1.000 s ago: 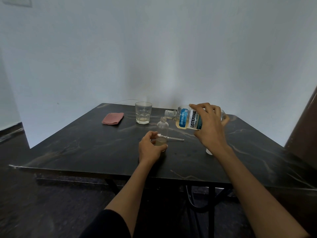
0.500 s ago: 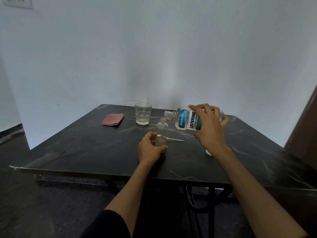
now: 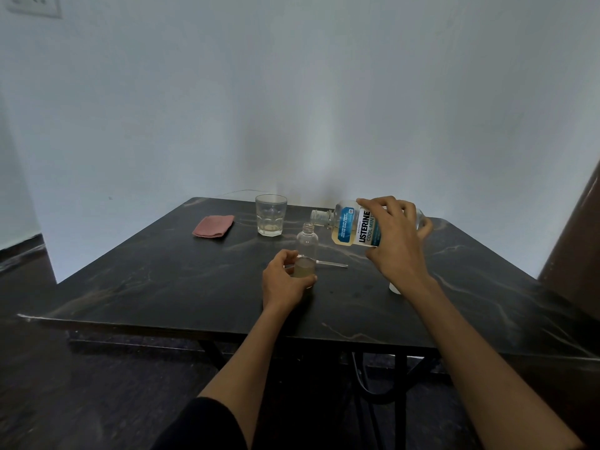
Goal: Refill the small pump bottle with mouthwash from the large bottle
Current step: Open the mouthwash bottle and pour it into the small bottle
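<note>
Clear small bottle (image 3: 306, 246) in left hand (image 3: 285, 282) | large bottle (image 3: 352, 227) tipped in right hand (image 3: 394, 241)

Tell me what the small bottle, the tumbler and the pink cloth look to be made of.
Small bottle: clear and glossy, plastic or glass, cannot tell; liquid shows through it.
Tumbler: likely glass; transparent, thick faceted base.
Pink cloth: soft matte fabric; folded, with rounded, limp edges.

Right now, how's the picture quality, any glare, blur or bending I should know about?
Head view: dim, even light, no strong glare; the wide lens bends the wall and the table edges; the small bottle and the large bottle's label read sharply; a small white object behind the right hand is mostly hidden.
</note>
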